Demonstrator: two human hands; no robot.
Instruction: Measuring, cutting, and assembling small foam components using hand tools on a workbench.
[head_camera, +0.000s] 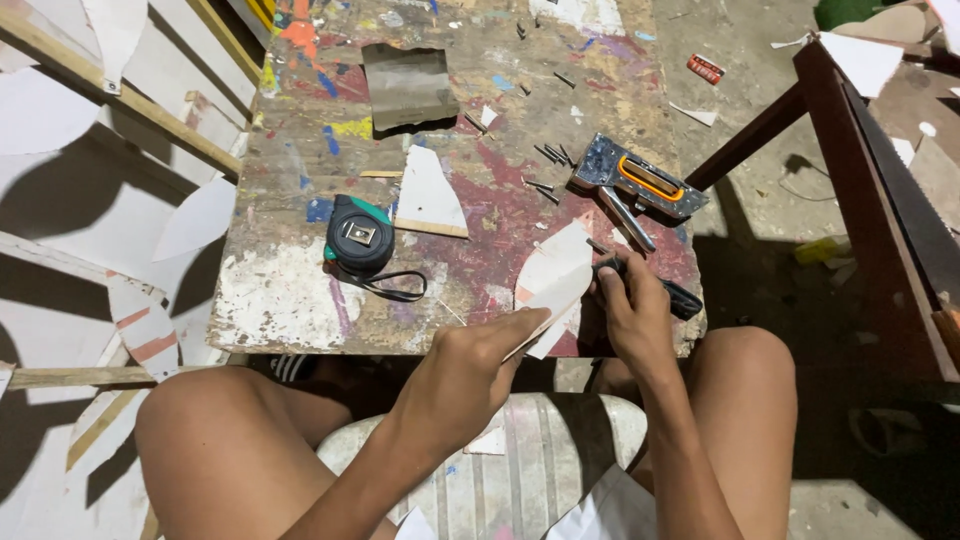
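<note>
My left hand (470, 365) grips a thin white curved board piece (553, 280) at its near end, holding it tilted over the front edge of the paint-stained table (300, 300). My right hand (630, 310) is closed around a black-handled tool (680, 298), likely a utility knife, right beside the white piece; its blade is hidden by the fingers. Both hands are close together at the table's near right corner.
A black and green tape measure (358, 237) and a white triangular offcut (428, 195) lie mid-table. A staple gun (640, 185) with an orange grip, loose nails (550, 155) and a grey sandpaper sheet (407, 85) lie farther back. A dark wooden frame (880, 160) stands right. White cutouts (195, 215) lean left.
</note>
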